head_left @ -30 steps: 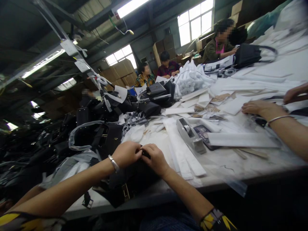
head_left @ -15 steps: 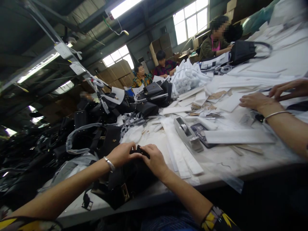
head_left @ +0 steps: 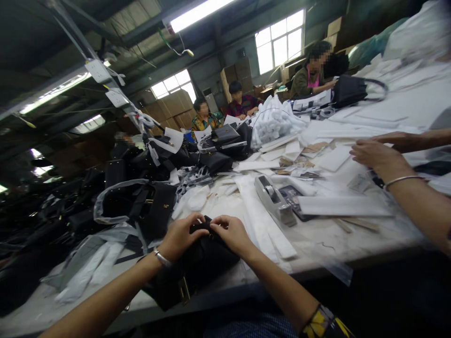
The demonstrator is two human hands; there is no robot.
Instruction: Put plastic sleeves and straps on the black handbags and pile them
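Observation:
A black handbag [head_left: 207,267] with a gold-coloured clasp lies at the front edge of the table, tipped towards me. My left hand [head_left: 179,238] pinches a short black strap [head_left: 201,226] at the top of this bag. My right hand [head_left: 233,234] is closed on the same strap from the other side, fingertips close to the left ones. The bag's far side is hidden behind both hands. Just beyond my left hand stands another black handbag [head_left: 157,211] with a plastic-wrapped handle.
A tape dispenser [head_left: 275,202], a phone [head_left: 295,199] and white foam strips [head_left: 262,225] lie right of the bag. At the right, a co-worker's hands [head_left: 378,152] work over white sheets. Black bags [head_left: 225,141] are piled behind; several people sit at the far side.
Both hands have shifted slightly right and down with the bag, still gripping its strap, and the fingers have altered their hold. The co-worker's hands at the right have moved a little.

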